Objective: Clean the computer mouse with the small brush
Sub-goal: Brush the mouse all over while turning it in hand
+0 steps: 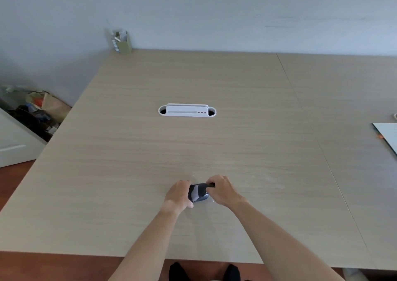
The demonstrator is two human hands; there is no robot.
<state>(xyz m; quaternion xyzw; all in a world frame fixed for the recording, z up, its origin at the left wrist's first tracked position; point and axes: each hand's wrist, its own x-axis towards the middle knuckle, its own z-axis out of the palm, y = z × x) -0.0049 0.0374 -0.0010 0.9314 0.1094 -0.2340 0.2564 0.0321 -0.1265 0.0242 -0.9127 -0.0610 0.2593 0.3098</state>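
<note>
A dark computer mouse [197, 192] with a glossy top lies on the wooden table [193, 147] near its front edge, between my two hands. My left hand [179, 194] grips the mouse's left side. My right hand [221, 190] is closed on a small dark brush [210, 185], of which only a short bit shows past the fingers, at the mouse's upper right. The brush's bristles are hidden by my fingers.
A white cable-port insert [187, 110] is set into the table's middle. A green box with papers [123, 42] stands at the far left corner. A sheet or booklet [386, 137] lies at the right edge. Bags and clutter [36, 111] sit on the floor left.
</note>
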